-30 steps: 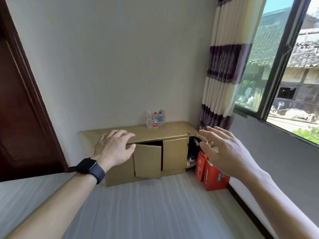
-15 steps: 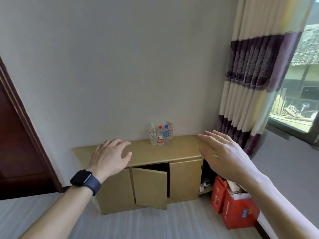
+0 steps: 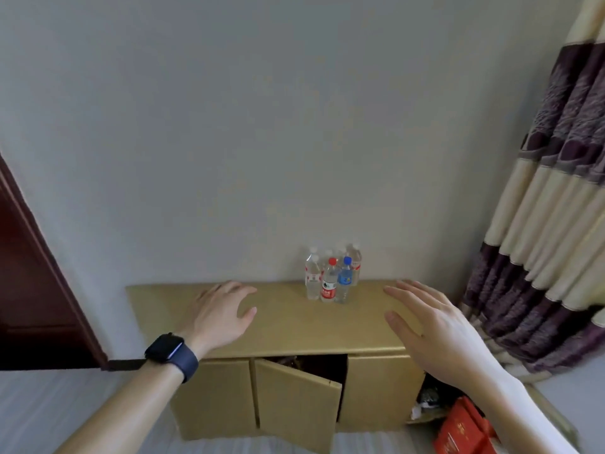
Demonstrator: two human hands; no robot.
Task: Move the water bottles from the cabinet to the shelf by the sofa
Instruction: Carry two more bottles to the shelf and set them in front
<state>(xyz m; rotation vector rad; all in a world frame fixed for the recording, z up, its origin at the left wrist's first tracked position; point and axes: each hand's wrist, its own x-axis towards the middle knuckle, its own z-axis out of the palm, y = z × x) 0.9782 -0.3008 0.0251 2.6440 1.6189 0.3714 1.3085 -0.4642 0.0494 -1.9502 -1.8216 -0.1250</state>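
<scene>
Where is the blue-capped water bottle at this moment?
In the head view the blue-capped water bottle stands upright on the cabinet top, right of centre near the wall, directly right of the red-capped bottle at the cluster's front.

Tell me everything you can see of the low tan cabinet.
The cabinet is low, long and matte tan, cardboard-like, set against the grey wall. Its flat top carries a cluster of upright water bottles near the back. Of three front doors, the middle door hangs ajar, showing a dark inside. The left hand and right hand spread open over the top; whether they touch it is unclear.
</scene>
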